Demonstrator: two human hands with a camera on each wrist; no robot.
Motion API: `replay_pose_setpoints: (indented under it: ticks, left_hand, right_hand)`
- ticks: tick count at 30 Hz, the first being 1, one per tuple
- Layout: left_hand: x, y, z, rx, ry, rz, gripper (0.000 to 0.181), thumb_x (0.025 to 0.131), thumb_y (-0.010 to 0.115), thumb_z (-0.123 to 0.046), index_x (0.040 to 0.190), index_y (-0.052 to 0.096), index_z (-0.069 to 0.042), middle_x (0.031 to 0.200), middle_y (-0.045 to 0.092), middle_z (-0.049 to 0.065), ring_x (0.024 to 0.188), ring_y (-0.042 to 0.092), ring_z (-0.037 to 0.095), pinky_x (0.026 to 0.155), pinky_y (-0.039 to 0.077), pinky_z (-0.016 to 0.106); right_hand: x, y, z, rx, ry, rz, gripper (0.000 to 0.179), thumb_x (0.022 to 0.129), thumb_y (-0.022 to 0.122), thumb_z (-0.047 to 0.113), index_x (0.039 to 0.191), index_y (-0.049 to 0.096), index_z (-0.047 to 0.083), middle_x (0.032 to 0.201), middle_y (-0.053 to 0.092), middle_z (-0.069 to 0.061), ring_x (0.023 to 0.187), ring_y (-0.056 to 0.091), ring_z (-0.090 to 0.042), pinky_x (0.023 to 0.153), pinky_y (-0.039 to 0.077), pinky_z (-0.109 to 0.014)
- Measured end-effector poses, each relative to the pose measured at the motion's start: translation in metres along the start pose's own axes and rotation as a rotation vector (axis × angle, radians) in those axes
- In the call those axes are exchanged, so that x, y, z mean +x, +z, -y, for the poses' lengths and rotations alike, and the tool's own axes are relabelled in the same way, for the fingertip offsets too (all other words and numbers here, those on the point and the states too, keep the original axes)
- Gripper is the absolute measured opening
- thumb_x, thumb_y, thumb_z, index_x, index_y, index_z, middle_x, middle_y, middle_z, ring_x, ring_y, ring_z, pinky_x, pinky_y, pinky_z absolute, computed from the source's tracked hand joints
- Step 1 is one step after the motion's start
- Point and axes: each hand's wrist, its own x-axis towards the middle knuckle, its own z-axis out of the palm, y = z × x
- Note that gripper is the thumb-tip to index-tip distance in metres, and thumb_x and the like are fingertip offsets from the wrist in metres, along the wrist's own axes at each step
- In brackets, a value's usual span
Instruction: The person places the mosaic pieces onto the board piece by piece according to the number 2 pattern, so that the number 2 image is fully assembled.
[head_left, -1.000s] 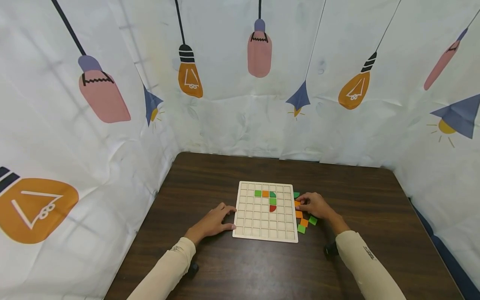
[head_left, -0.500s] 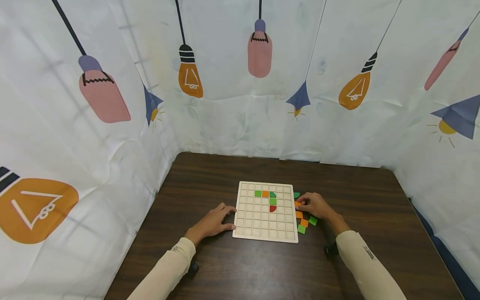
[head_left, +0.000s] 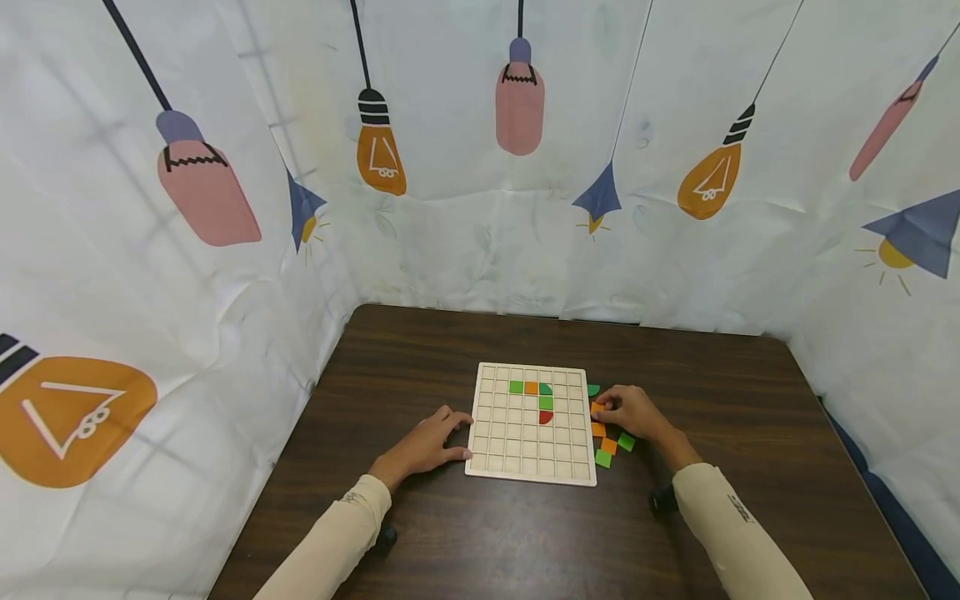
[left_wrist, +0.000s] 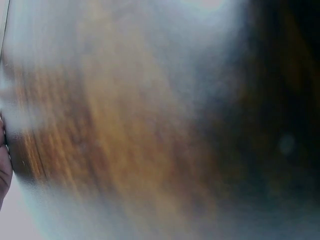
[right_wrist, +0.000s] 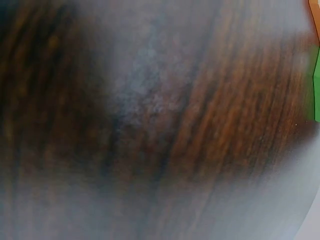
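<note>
A pale square grid board (head_left: 498,450) lies on the dark wooden table. My left hand (head_left: 422,444) touches its left edge, index finger and thumb spread apart along it. Set in the grid are a green square (head_left: 516,387), an orange square (head_left: 531,387), a dark green quarter-round (head_left: 545,389), another green square (head_left: 546,402) and a red quarter-round tile (head_left: 545,417). Just past the board's right edge, my right hand (head_left: 636,413) pinches an orange tile (head_left: 597,407) between thumb and fingertips, which partly cover it. A sliver of the left hand's finger (left_wrist: 4,172) shows in the left wrist view.
Loose tiles lie right of the board: a dark green one (head_left: 593,390), orange squares (head_left: 609,446) and green squares (head_left: 603,458). A green tile (right_wrist: 317,90) edges into the right wrist view. A white sheet (head_left: 465,250) printed with lamps hangs behind the table (head_left: 480,533).
The orange tile at my right fingertips has shifted very slightly and shows a little more. My left hand and the board have stayed still.
</note>
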Motion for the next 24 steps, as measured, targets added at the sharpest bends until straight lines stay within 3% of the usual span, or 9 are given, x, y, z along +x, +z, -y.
replay_pose_setpoints:
  ticks: [9, 24]
  left_hand:
    - [0.0, -0.002, -0.001, 0.002, -0.012, 0.005, 0.059, 0.093, 0.069, -0.048, 0.144, 0.049, -0.024, 0.12, 0.052, 0.002, 0.105, 0.059, 0.02, 0.091, 0.048, 0.044]
    - [0.0, -0.002, -0.002, 0.007, -0.005, 0.009, 0.06, 0.093, 0.068, -0.049, 0.144, 0.049, -0.023, 0.12, 0.052, 0.003, 0.105, 0.059, 0.02, 0.091, 0.048, 0.045]
  right_hand:
    - [-0.003, -0.005, 0.007, 0.023, 0.0, -0.033, 0.023, 0.086, 0.081, 0.019, 0.101, 0.075, 0.002, 0.085, 0.062, -0.003, 0.074, 0.053, -0.016, 0.061, 0.044, -0.025]
    - [0.0, -0.004, 0.024, 0.066, -0.097, -0.055, 0.021, 0.086, 0.081, 0.018, 0.099, 0.074, 0.002, 0.083, 0.061, -0.002, 0.072, 0.054, -0.014, 0.064, 0.047, -0.024]
